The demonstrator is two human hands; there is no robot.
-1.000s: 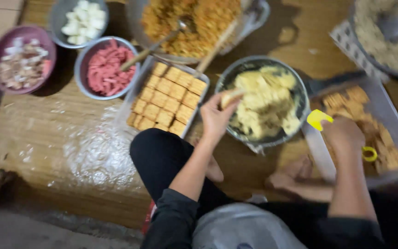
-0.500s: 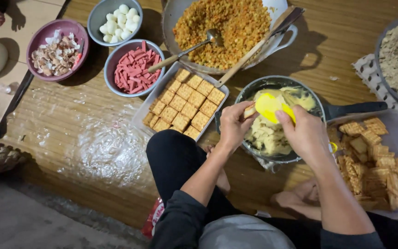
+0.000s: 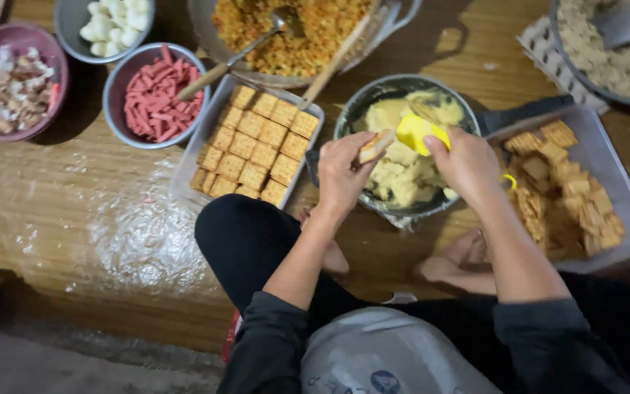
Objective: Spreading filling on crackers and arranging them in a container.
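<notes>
My left hand [image 3: 342, 174] holds a square cracker [image 3: 375, 145] over a dark pan [image 3: 350, 115] of pale yellow mash [image 3: 401, 179]. Just to its right, my right hand [image 3: 467, 163] grips a yellow spatula [image 3: 418, 132], its blade close to the cracker. A metal tray [image 3: 187, 163] of neatly laid crackers [image 3: 255, 147] lies left of the pan. To the right sits another tray [image 3: 623, 191] with loosely piled crackers [image 3: 567, 193].
A grey bowl of pink strips [image 3: 153, 93], a maroon bowl of chopped bits [image 3: 10, 87], a bowl of white pieces [image 3: 111, 22], a large pan of orange rice [image 3: 293, 25] with spoons, and a pot of crumbs [image 3: 610, 55] ring the wooden floor. My crossed legs and bare feet [image 3: 455, 263] lie below.
My right hand came from the right tray to the pan with the yellow spatula. My left hand has lifted a cracker above the mash. The view has shifted slightly.
</notes>
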